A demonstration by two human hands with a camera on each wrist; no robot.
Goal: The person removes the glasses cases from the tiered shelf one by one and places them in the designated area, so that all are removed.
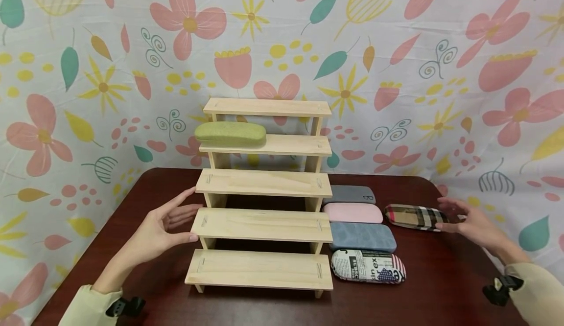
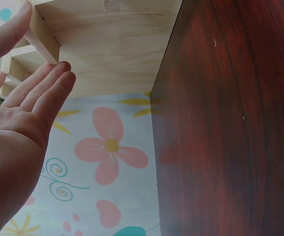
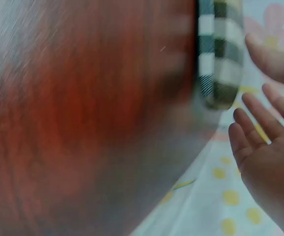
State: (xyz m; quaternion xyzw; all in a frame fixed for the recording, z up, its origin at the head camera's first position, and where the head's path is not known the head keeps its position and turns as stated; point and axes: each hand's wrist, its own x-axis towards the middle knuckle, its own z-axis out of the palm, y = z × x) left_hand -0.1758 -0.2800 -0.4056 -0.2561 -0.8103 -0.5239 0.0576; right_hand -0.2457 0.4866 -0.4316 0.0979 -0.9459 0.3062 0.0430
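A pale wooden stepped rack (image 1: 264, 225) stands on the table. At its left side is my left hand (image 1: 154, 230), fingers fairly straight and thumb spread, the tips at the edges of its middle steps. In the left wrist view, the fingertips of this hand (image 2: 31, 98) reach a step's wooden edge. A plaid glasses case (image 1: 414, 217) lies right of the rack. My right hand (image 1: 476, 225) is at the case's right end, thumb and fingers spread. The right wrist view shows a gap between that hand (image 3: 269, 132) and the case (image 3: 225, 54).
A green glasses case (image 1: 230, 134) rests on the rack's second step from the top, at the left. Beside the rack lie a grey case (image 1: 350, 194), a pink case (image 1: 352, 213), a blue case (image 1: 363, 236) and a newsprint-patterned case (image 1: 367, 266). Behind the dark table (image 1: 423, 287) hangs floral cloth (image 1: 282, 37).
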